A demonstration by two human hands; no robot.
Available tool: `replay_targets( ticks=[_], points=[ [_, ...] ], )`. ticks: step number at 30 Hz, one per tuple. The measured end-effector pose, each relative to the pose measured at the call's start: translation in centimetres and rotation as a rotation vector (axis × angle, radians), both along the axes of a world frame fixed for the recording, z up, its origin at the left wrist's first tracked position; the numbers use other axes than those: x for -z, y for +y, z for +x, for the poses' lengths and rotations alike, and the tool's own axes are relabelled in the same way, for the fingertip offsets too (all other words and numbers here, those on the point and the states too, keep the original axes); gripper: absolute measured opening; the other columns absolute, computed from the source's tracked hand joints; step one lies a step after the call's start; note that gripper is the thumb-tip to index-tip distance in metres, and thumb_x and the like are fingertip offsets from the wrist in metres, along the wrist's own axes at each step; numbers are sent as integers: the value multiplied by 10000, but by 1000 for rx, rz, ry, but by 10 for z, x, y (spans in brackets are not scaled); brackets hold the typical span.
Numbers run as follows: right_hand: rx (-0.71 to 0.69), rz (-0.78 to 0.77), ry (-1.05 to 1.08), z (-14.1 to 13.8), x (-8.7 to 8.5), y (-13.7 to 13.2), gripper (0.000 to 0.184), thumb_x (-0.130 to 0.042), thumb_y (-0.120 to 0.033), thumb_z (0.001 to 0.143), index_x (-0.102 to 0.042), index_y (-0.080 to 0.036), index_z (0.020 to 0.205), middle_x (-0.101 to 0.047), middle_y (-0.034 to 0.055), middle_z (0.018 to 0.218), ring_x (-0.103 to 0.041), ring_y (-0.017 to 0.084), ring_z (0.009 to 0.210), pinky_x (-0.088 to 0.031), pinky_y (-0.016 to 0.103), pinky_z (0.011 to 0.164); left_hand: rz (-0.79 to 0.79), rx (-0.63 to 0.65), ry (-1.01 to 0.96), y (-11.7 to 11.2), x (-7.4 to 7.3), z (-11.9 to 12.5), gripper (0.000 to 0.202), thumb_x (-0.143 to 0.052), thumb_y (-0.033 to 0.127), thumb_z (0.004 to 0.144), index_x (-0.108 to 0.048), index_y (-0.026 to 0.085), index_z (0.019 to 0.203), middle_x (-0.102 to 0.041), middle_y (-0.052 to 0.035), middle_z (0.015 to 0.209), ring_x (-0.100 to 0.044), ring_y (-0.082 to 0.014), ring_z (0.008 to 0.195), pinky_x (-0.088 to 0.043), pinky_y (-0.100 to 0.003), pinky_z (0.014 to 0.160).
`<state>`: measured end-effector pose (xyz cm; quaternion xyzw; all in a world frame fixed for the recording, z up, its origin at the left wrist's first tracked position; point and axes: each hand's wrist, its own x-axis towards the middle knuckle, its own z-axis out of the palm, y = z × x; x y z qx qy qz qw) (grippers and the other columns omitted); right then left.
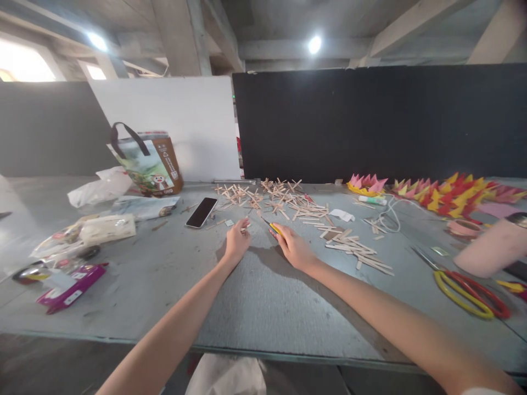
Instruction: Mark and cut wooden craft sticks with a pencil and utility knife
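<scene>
My right hand (294, 247) is closed around a yellow utility knife (276, 228), its tip pointing away and to the left. Just left of it, my left hand (237, 240) has its fingers curled in a pinch; whatever lies between them is too small to make out. Beyond both hands, a pile of thin wooden sticks (284, 197) spreads across the grey table (263, 307), many of them crossed over one another. Looser flat sticks (357, 249) lie to the right of my right hand. A smartphone (201, 213) rests left of the pile.
Plastic packets (105, 229), a purple package (72, 288) and a carrier bag (150, 164) occupy the left side. At right are scissors (469, 293), a pink cylinder (492, 247), a tape roll (463, 227), a glue tube (373, 201) and folded paper pieces (457, 195). Upright boards (370, 120) stand behind.
</scene>
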<state>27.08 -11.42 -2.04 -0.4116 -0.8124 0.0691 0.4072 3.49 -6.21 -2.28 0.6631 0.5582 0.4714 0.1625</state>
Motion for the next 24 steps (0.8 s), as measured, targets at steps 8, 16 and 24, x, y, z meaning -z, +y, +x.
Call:
replay_targets(
  ticks=[8, 16, 24],
  points=[
    [-4, 27, 8, 1, 2, 1, 431, -380, -298, 1137, -507, -244, 1545, -707, 149, 1286, -712, 280, 1150, -591, 445, 993, -29, -24, -13, 1, 0, -1, 606, -552, -75, 768, -715, 145, 1309, -814, -109, 1222, -778, -220, 1165, -627, -295, 983],
    [-7, 49, 18, 1, 1, 1, 427, -385, -286, 1133, -509, -243, 1539, -698, 150, 1275, -704, 287, 1156, -590, 468, 1007, -39, -42, -17, 2, 2, -3, 604, -565, -73, 757, -719, 157, 1294, -819, -98, 1211, -795, -216, 1119, -625, -302, 981],
    [-18, 71, 22, 1, 0, 1, 429, -377, -288, 1132, -507, -243, 1539, -696, 155, 1265, -700, 287, 1148, -591, 477, 1009, -44, -47, -12, 3, 5, -7, 592, -573, -47, 758, -711, 146, 1301, -811, -115, 1235, -812, -219, 1049, -624, -318, 975]
  ],
)
